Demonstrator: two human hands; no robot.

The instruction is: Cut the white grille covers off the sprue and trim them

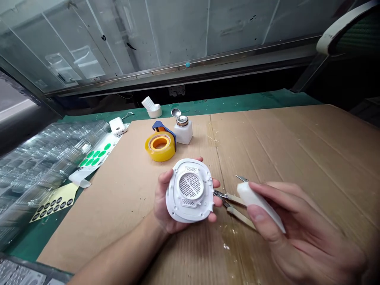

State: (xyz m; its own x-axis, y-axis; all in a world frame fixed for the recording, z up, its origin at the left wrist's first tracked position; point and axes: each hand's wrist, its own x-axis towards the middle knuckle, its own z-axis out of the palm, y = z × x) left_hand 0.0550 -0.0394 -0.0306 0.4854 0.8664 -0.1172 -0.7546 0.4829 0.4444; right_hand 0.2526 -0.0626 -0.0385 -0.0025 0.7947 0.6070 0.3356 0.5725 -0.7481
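Observation:
In my left hand (163,202) lies a white plastic housing (175,190) with a round slotted grille at its centre, its face turned up toward me. My fingers wrap around its edges from below. My right hand (299,225) pinches a white foam sponge block (261,206) between thumb and fingers, to the right of the housing and apart from it. Between the two hands, pliers (237,215) with beige handles lie on the cardboard, partly covered by my right hand. A pointed metal tip (242,178) shows just beyond the sponge; the rest of that tool is hidden.
Cardboard (118,206) covers the green table (213,103). Beyond my left hand stand a yellow tape roll (166,154) with a blue dispenser and a white pump bottle (184,132). Sticker sheets (56,204) and clear plastic packaging (44,158) lie at left.

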